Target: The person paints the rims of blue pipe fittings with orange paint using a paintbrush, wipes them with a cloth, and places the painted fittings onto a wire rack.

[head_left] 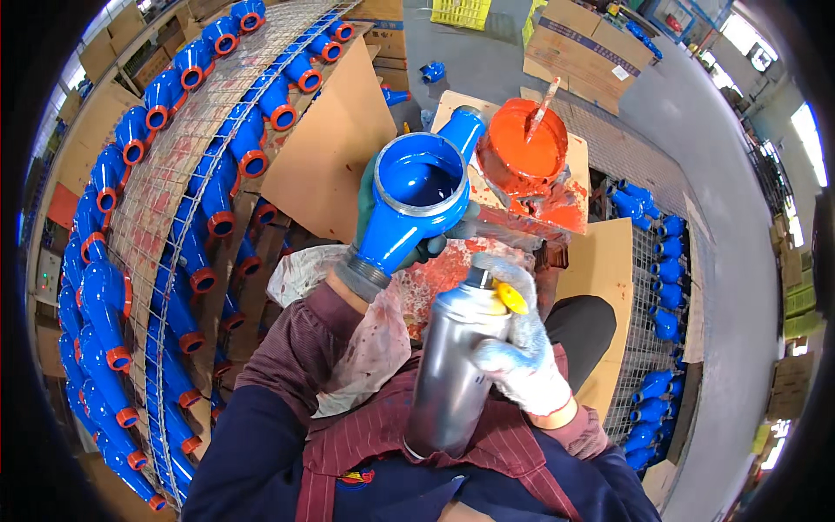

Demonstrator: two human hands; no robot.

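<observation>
My left hand [366,202], in a dark green glove, grips a glossy blue pipe-fitting body [405,233]. Its wide round mouth faces up and shows a blue inside, and a pipe end points toward me while the other points away. Part of this hand is hidden behind the fitting. Close to it, my right hand [524,357], in a white and blue glove, is wrapped round a dark silver bottle [459,370] with a black neck. A yellow piece [511,297] sticks out at the bottle's top. The bottle stands tilted in front of my apron.
Beyond the fitting, a bucket of orange-red paint [546,157] with a brush [543,109] sits on a spattered board [574,191]. Wire racks [165,157] of blue fittings with red-orange ends curve along the left. More blue fittings [668,283] line the right rack. Cardboard [335,143] stands ahead.
</observation>
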